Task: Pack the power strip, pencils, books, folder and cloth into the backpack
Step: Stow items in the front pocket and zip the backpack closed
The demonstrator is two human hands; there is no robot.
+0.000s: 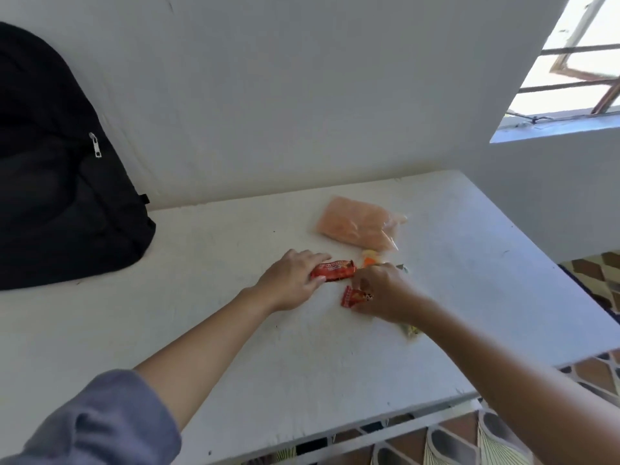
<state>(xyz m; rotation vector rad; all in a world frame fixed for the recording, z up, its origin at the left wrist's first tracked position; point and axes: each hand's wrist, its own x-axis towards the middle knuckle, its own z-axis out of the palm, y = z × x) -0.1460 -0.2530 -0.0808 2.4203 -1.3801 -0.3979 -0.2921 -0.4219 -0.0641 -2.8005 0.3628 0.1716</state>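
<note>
A white tabletop (235, 364) fills most of the view and butts against a pale wall (302, 95). The black backpack (50, 196), the largest thing on it, stands at the far left edge and leans on that wall, its metal zip pull (95, 145) hanging on the front; whether the zip is open cannot be told. Well to the right of it, near the back of the tabletop, lies a clear plastic bag (359, 223) of pale orange contents. Both arms reach in from the near edge, the left one in a rolled grey sleeve (100, 424). The left hand (292, 280) has its grip closed on the left end of a long red packet (335, 269), fingers laid over the top and thumb on the near side. The right hand (385, 293), fingers curled down, grips a small red packet (352, 296) just nearer than the long one. A greenish-yellow packet (411, 330) shows blurred under the right wrist. A small yellow and orange piece (370, 260) lies between the bag and the right hand
</note>
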